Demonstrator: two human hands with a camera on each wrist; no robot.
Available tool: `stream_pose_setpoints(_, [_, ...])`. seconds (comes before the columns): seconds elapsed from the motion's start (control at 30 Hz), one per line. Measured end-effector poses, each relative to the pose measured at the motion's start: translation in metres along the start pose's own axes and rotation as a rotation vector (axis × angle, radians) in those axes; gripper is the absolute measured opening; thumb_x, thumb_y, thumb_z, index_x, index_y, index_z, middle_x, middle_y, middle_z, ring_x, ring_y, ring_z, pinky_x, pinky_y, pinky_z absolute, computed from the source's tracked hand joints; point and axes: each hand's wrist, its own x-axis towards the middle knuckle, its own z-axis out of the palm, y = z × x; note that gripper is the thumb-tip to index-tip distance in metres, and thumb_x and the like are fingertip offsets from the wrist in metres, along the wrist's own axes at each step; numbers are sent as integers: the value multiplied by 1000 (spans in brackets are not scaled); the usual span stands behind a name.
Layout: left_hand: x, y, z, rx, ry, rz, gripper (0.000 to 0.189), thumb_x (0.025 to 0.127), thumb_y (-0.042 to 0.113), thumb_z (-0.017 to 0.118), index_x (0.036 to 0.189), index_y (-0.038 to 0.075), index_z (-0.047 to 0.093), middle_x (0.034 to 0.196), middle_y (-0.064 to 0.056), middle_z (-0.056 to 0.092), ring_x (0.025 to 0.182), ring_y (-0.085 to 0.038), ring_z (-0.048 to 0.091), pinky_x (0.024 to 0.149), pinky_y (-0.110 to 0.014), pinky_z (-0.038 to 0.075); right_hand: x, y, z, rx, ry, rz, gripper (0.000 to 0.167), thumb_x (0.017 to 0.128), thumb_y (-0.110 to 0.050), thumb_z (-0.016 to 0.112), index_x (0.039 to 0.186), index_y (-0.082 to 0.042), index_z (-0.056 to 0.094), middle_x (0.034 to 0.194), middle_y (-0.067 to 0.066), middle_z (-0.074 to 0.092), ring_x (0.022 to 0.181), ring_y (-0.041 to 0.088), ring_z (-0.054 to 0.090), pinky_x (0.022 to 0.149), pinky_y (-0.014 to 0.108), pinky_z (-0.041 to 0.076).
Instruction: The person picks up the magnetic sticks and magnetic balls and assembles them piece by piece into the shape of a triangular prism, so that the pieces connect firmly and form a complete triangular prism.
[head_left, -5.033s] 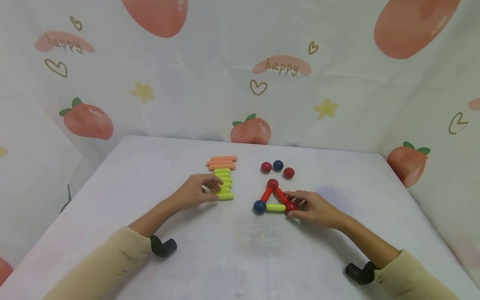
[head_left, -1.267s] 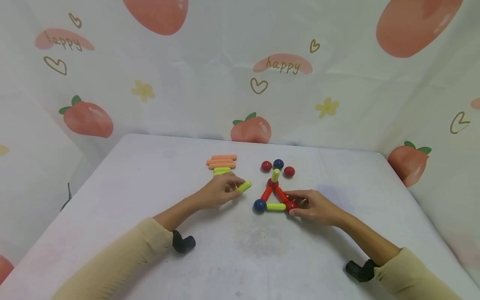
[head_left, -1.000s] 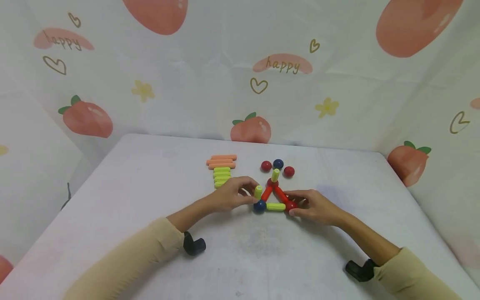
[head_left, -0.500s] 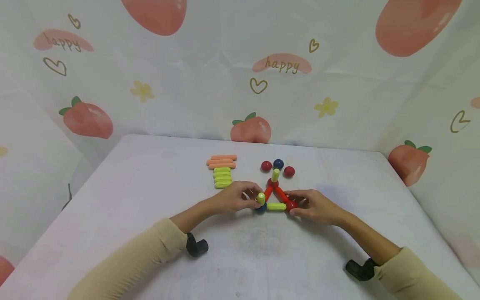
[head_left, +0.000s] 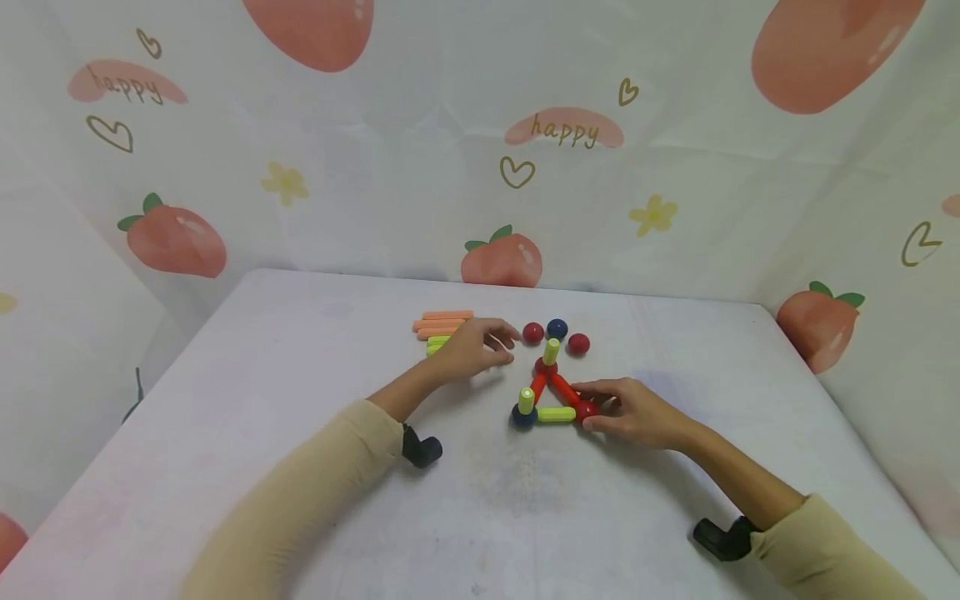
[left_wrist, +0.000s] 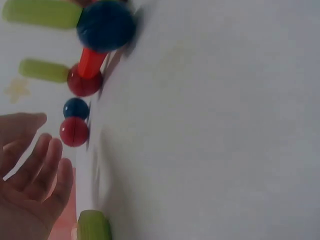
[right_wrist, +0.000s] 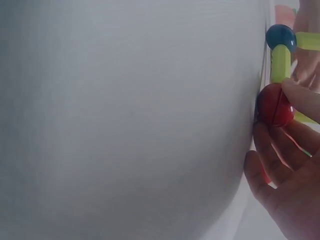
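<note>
A flat triangle of magnetic sticks and balls lies on the table: a red ball (head_left: 546,367) at the back, a blue ball (head_left: 524,416) at left, another red ball (head_left: 587,411) at right. Two red sticks (head_left: 564,388) and one yellow-green stick (head_left: 557,415) form its sides. Upright yellow-green sticks stand on the back red ball and the blue ball. My right hand (head_left: 637,414) holds the right-hand red ball between thumb and fingers. My left hand (head_left: 472,350), fingers loosely bent, holds nothing; it hovers between the spare sticks and the loose balls.
Behind the triangle sit two loose red balls (head_left: 578,343) and a loose blue ball (head_left: 557,328). Orange sticks (head_left: 447,315) lie at the back, with yellow-green sticks (head_left: 437,342) in front, partly hidden by my left hand. A printed curtain (head_left: 405,167) hangs behind the table (head_left: 337,325).
My left hand took yellow-green sticks from the row; one now stands on the back red ball, another on the blue ball. It has since let go and moved back. My right hand stays at its ball.
</note>
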Motion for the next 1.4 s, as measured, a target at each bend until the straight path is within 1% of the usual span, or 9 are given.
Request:
stream_pose_setpoints(0.13, [19,-2,-2,7,57,-71,40,94,9,68,133,2,60,126,-15,64,112,-23,61,94,-32,52,0,1,0,9,-5,-2,56,91,-20,73,138,3,55,122,14,67,100,21,63,84,26,54])
stream_pose_setpoints(0.47, [48,-7,7,123,-3,-132,48,97,15,65,143,11,54,142,-8,55,128,-25,53,105,-38,45,0,0,0,1,4,-2,55,91,-21,73,138,0,56,123,12,67,98,19,63,85,27,54])
stream_pose_setpoints(0.67, [51,-5,15,183,-4,-142,41,96,13,67,136,12,58,131,-7,61,118,-21,56,103,-35,46,0,0,-1,-3,3,-20,54,91,-21,73,138,2,56,123,15,66,98,20,64,85,28,55])
stream_pose_setpoints(0.87, [45,-2,15,149,42,-100,35,95,14,69,128,9,61,116,-5,65,105,-18,59,93,-28,50,0,-1,-1,6,-1,-7,55,92,-21,73,138,2,55,123,14,67,100,21,64,85,28,55])
stream_pose_setpoints(0.97, [38,4,9,72,81,-52,34,94,16,70,126,8,62,113,-5,67,103,-18,60,87,-27,53,0,-1,-1,7,-4,-1,55,92,-21,73,139,2,55,124,14,66,100,21,63,85,26,54])
stream_pose_setpoints(1.07, [27,13,-2,-13,81,5,34,93,19,71,125,8,63,112,-3,68,103,-18,61,85,-28,53,1,0,-1,5,-4,2,55,92,-22,73,139,1,55,124,14,66,101,21,64,84,25,54])
stream_pose_setpoints(1.13, [18,20,-9,-75,47,39,34,92,20,71,124,10,65,110,-2,68,103,-18,62,86,-30,54,1,1,0,3,-2,3,55,91,-22,73,139,0,55,124,14,66,100,20,64,84,25,54])
stream_pose_setpoints(1.27, [-3,30,-21,-163,-85,93,31,91,18,72,120,11,66,108,-1,69,102,-19,63,88,-34,54,1,2,1,2,0,4,55,91,-22,73,139,0,56,123,13,67,99,20,64,84,25,54])
stream_pose_setpoints(1.4, [-20,34,-25,-173,-213,120,31,89,16,72,119,10,67,106,-1,70,101,-20,64,84,-36,56,1,2,1,-2,3,1,55,91,-21,73,139,1,56,122,13,67,99,20,63,83,25,54])
